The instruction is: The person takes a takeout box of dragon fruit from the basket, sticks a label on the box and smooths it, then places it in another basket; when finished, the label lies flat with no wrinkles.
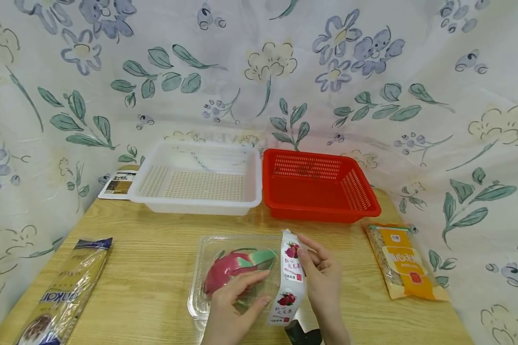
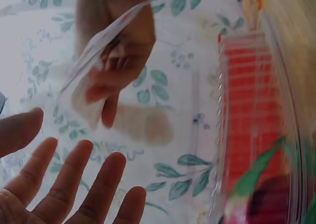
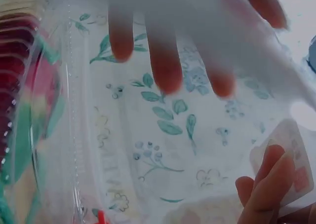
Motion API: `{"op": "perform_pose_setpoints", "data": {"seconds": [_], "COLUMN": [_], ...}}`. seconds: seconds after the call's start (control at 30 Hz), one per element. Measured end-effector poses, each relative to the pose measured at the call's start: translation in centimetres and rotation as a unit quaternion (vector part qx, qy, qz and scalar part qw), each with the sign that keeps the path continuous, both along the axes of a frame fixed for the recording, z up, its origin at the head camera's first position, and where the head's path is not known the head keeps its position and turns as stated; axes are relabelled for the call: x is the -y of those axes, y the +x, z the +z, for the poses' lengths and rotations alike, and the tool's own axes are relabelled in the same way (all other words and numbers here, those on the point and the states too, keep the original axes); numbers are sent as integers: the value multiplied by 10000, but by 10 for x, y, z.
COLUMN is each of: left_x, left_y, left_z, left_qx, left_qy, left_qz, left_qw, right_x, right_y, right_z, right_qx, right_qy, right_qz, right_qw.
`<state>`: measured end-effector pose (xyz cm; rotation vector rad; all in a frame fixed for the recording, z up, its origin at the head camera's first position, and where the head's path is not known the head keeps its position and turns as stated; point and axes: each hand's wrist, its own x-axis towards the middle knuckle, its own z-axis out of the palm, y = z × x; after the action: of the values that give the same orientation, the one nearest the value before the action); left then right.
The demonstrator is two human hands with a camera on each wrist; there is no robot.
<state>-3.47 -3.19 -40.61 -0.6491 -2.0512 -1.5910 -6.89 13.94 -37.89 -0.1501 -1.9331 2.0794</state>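
My right hand (image 1: 321,275) pinches a white label strip (image 1: 292,268) printed with red dragon fruit and Chinese characters, which hangs down beside the box. In the head view, a clear plastic box (image 1: 193,292) holds a pink dragon fruit (image 1: 220,270) with green tips. My left hand (image 1: 235,306) is over the front of that box, index finger and thumb apart. Its fingers (image 2: 101,184) spread loosely in the left wrist view. A rounded-corner label (image 3: 295,147) overlaps the left hand's fingers in the right wrist view.
Behind the box stand a white basket (image 1: 198,206) and a red basket (image 1: 319,213). A yellow grain packet (image 1: 407,261) lies right, a long clear-and-blue packet (image 1: 66,292) left. A flat pouch (image 1: 118,184) lies by the white basket. Floral cloth (image 1: 241,72) hangs around the table.
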Motion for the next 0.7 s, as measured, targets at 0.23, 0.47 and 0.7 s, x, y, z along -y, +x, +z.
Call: {"op": "perform_pose_setpoints", "data": {"seconds": [0.23, 0.47, 0.7], "left_x": [-16, -21, -21], "left_y": [-3, -10, -16], "left_z": [-4, -8, -15], "left_qx": [7, -975, -1570], "left_qy": [101, 103, -8], "left_qz": [-310, -37, 109], "left_qw": [9995, 9952, 9875], "right_x": [7, 9, 8], "right_y": [-2, 1, 4], "right_z": [-4, -5, -5], "right_qx": [-202, -45, 65], "right_qy": [1, 53, 41], "right_qz": [-260, -254, -250], "right_qw": [9995, 9997, 9997]}}
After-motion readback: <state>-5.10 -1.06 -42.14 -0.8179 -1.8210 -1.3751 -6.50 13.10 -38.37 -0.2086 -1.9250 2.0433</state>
